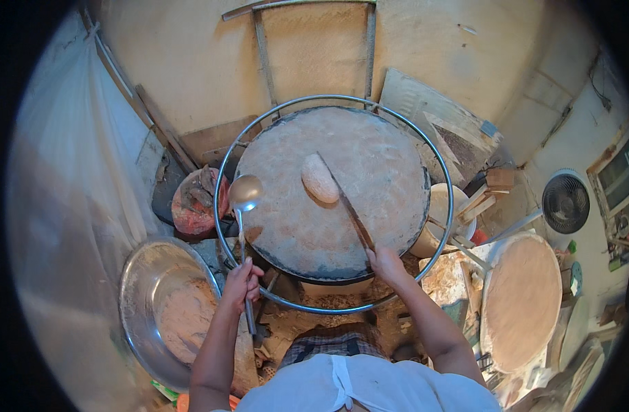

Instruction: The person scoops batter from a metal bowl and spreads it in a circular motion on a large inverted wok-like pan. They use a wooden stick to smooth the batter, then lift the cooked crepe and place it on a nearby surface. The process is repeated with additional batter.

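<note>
My left hand (pixel 241 281) is closed around the handle of a metal ladle (pixel 246 192). The ladle's round bowl points away from me, over the left edge of a large round griddle (pixel 390 158). My right hand (pixel 386 264), at the griddle's near right edge, grips a long, narrow, blade-like scraper (pixel 355 218). Its blade slants away to the left across the griddle, against the right side of an oval lump of pale dough or batter (pixel 318 180). The lump sits near the griddle's middle. Pale, dusty-looking residue covers the griddle's surface.
A raised metal ring (pixel 453 192) encircles the griddle. At lower left stands a wide metal basin (pixel 127 295) of pale mixture. A large round flat disc (pixel 523 302), a white bucket (pixel 434 223) and a fan (pixel 565 202) are at right. Plastic sheeting (pixel 71 185) hangs at left.
</note>
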Available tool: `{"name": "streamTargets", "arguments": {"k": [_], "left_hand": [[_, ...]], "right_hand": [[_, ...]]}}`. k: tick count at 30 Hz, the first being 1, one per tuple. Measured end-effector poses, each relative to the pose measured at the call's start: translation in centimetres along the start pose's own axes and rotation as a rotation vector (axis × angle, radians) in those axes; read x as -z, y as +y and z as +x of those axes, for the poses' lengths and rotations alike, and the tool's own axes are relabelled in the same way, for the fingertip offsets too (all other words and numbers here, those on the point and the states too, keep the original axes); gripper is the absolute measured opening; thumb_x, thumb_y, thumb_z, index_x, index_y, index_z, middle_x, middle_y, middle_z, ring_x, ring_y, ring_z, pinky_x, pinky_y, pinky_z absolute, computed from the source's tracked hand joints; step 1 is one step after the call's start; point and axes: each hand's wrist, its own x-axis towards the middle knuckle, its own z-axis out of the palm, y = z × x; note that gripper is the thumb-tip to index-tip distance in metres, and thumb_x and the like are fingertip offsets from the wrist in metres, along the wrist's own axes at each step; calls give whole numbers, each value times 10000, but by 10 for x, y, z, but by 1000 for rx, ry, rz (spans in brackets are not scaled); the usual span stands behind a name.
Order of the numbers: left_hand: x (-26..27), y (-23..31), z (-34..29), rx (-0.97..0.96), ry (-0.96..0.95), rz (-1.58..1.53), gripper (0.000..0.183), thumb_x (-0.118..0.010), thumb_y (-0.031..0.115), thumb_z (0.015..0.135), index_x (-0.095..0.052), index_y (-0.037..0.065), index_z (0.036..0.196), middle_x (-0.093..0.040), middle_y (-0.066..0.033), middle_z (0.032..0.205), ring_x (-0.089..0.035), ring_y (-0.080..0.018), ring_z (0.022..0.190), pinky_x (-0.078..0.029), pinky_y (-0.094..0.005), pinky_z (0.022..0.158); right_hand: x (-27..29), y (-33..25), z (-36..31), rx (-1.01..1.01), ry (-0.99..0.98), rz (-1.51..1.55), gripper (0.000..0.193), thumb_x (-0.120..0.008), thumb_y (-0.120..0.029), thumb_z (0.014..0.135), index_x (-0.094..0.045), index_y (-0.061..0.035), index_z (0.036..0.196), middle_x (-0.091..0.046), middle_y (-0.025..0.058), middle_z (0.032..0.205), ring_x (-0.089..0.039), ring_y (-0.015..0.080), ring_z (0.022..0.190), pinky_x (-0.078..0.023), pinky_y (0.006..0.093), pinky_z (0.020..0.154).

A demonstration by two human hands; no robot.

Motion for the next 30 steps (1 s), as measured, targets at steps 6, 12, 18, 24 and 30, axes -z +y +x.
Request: {"name": "streamTargets", "arguments": {"k": [6,12,18,24,30], "left_hand": [[-59,16,83,106,-104,-31,442,-406,441,1002,-514,37,860,-338,24,486,-324,-107,345,-322,-290,359],[-71,18,130,103,-36,-30,417,-412,423,1000,-500,41,858,-345,25,496,-316,-111,356,-307,-287,359],[-107,-9,133,69,43,-21,389,-460,396,983,-500,35,844,-361,14,504,-333,-124,362,-301,-289,356],[-159,3,73,376,-273,-1112,341,-480,336,981,-487,53,792,-339,50,490,-338,-100,358,-322,-293,376],[-6,-4,-55,105,-608,-1076,433,-327,342,1041,-517,49,785,-326,59,429,-314,-70,281,-303,-265,314]], "right_hand": [[-42,12,-32,-92,-67,9,366,-502,-279,950,-509,85,913,-605,329,769,-596,506,741,-496,530,674],[7,19,2,47,-107,-18,372,-498,-327,950,-551,39,903,-625,299,781,-605,489,751,-487,538,652],[-54,-3,-61,-151,-155,170,330,-483,-273,958,-473,52,1010,-596,340,781,-600,509,777,-454,560,667],[-71,-43,-61,93,-212,467,224,-506,-193,961,-465,26,982,-592,279,743,-602,417,707,-458,472,595],[-78,-85,-147,260,-337,364,248,-507,-254,964,-440,-18,1002,-592,279,702,-600,475,675,-466,526,563]]}}
